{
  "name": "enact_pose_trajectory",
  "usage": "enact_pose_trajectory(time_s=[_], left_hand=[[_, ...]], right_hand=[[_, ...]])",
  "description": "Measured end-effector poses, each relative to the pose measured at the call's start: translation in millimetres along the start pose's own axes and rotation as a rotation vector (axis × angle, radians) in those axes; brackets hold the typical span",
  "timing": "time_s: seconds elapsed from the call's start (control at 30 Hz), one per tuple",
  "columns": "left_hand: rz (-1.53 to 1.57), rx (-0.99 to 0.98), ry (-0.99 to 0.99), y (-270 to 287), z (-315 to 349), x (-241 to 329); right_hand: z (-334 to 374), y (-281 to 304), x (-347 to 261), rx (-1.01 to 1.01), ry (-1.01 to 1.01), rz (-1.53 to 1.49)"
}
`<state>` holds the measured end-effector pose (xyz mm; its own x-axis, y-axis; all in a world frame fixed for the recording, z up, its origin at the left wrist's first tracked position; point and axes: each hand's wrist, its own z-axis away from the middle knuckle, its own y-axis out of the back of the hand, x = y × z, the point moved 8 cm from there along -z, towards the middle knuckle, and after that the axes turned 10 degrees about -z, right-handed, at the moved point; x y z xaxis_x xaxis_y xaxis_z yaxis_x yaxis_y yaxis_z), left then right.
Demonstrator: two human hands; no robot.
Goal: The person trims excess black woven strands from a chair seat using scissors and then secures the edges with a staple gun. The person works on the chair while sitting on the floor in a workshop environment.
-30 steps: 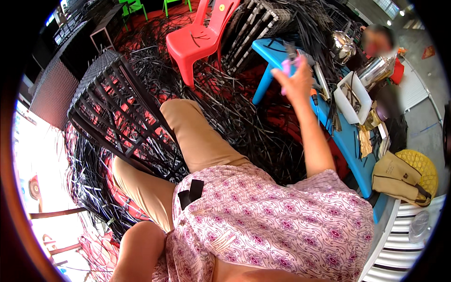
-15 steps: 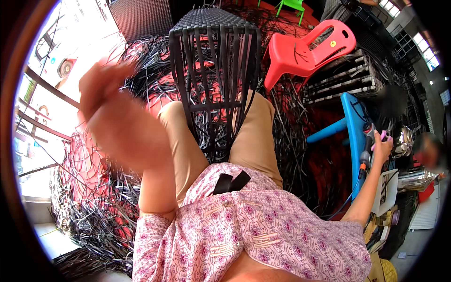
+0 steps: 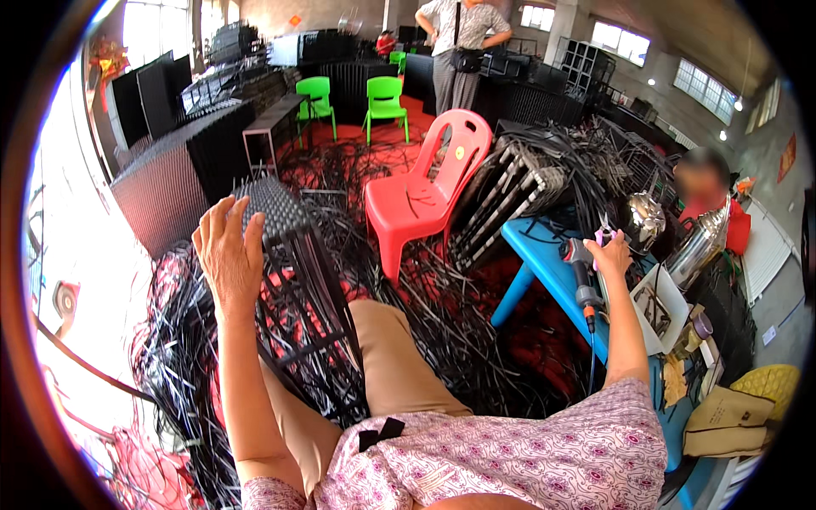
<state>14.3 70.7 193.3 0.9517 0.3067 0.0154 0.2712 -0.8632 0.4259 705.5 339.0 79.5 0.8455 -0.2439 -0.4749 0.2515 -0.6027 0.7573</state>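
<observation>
- Head view, left side: the left hand [image 3: 228, 259] rests with its fingers spread and loosely curved on the top edge of a black woven frame [image 3: 299, 297], a half-finished wicker piece that stands tilted between the person's knees and leans on the tan trouser leg [image 3: 393, 365].
- The frame looks stiff where its metal bars run and springy where the flat black strips are woven. I judge it light enough for one hand, though bulky and apt to twist, so the firm top rail under the palm seems the best place to take hold of it. The open weave lower down would probably give under a grip.
- Loose black strips [image 3: 183, 374] lie in heaps on the red floor around the frame. They look slick and floppy, and I expect they would slide or snag underfoot.
- Head view, right side: the right hand [image 3: 609, 255] is stretched out to the blue table [image 3: 544, 259], closed around a small pink-handled tool [image 3: 603, 231], beside a grey power tool [image 3: 582, 276] with a cord hanging down. What kind of small tool it is I cannot tell.
- Further off: a red plastic chair [image 3: 425, 195] stands just beyond the frame, two green chairs [image 3: 353, 102] are behind it, and another person [image 3: 463, 47] stands at the back.
</observation>
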Motion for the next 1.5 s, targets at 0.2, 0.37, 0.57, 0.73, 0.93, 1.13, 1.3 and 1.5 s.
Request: enact_pose_trajectory(time_s=[0.2, 0.37, 0.57, 0.73, 0.93, 1.13, 1.3, 1.5], left_hand=[[-0.028, -0.332, -0.054, -53, -11, 2], [-0.019, -0.525, -0.063, -67, 1, 5], [-0.05, -0.593, -0.069, -65, -9, 13], [-0.026, -0.361, -0.148, -53, -5, 29], [-0.067, -0.112, -0.216, -31, -5, 47], [-0.04, -0.551, -0.067, -57, 4, 37], [-0.056, -0.32, -0.124, -43, 1, 43], [-0.045, -0.165, -0.175, -29, 2, 46]], right_hand=[[-35, 9, 54, -0.155, -0.265, -0.06], [-46, -7, 87, -0.301, -0.287, -0.24], [-65, -70, 164, -0.328, -0.333, -0.428], [-88, -101, 202, -0.308, -0.411, -0.484], [-76, -94, 195, -0.262, -0.406, -0.391], [-82, -75, 175, -0.174, -0.267, -0.205], [-48, -34, 119, 0.033, -0.402, -0.027], [-37, -16, 4, 0.168, 0.127, -0.156]])
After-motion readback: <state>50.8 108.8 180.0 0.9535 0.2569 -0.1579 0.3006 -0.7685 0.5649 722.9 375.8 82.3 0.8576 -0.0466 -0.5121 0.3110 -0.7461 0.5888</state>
